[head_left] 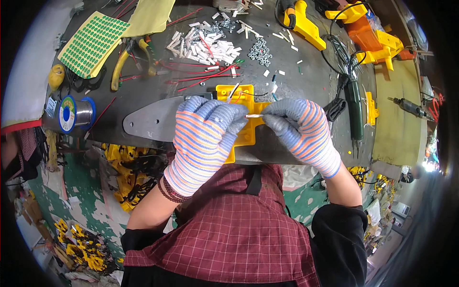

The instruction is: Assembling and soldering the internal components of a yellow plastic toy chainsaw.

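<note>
Both of my hands wear striped knitted gloves with grey fingertips. My left hand point(203, 136) is closed in a pinch at one end of a thin white wire-like piece point(253, 115). At its other end, the fingertips of my right hand point(303, 136) are pinched together. Whether it is a wire or a sleeve, I cannot tell. Just below the fingers sits a yellow plastic housing point(247, 137), partly covered by my left hand. A black and a white wire point(233, 90) rise from its far part. Beneath my left wrist lies a grey metal plate point(148, 119) with holes.
White sleeves point(205, 48), nuts point(260, 51) and red wires point(205, 79) lie scattered across the far bench. At left are yellow-handled pliers point(120, 67), a solder spool point(76, 115) and green sticker sheets point(93, 43). A green screwdriver-like tool point(355, 110) and yellow housings point(306, 24) are at right.
</note>
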A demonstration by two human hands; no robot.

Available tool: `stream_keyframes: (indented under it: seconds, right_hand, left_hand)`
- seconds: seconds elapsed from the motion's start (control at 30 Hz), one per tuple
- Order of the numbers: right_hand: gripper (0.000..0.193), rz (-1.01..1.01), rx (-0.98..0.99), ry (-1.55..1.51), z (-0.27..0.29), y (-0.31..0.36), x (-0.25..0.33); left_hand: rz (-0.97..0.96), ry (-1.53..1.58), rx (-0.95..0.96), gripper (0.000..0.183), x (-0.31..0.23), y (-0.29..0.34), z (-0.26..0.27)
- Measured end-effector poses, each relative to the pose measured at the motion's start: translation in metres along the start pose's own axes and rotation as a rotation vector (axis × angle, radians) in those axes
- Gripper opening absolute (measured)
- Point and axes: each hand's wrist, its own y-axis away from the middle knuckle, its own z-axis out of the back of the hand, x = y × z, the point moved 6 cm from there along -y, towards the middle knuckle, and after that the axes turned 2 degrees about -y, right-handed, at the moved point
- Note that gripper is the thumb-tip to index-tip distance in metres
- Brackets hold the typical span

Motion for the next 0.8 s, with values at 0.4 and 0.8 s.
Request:
stream_keyframes:
  seconds: [0.4,0.8]
  right_hand:
    - [0.032,0.078,-0.406,0.056,0.036,0.069,-0.038]
    - [0.046,-0.06,-0.451,0.528,0.008,0.056,-0.071]
  left_hand:
    - [0.035,0.005,-0.037,0.015,-0.001,0.006,0.0]
    - [0.074,-0.161,-0.061,0.019,-0.005,-0.013,-0.006]
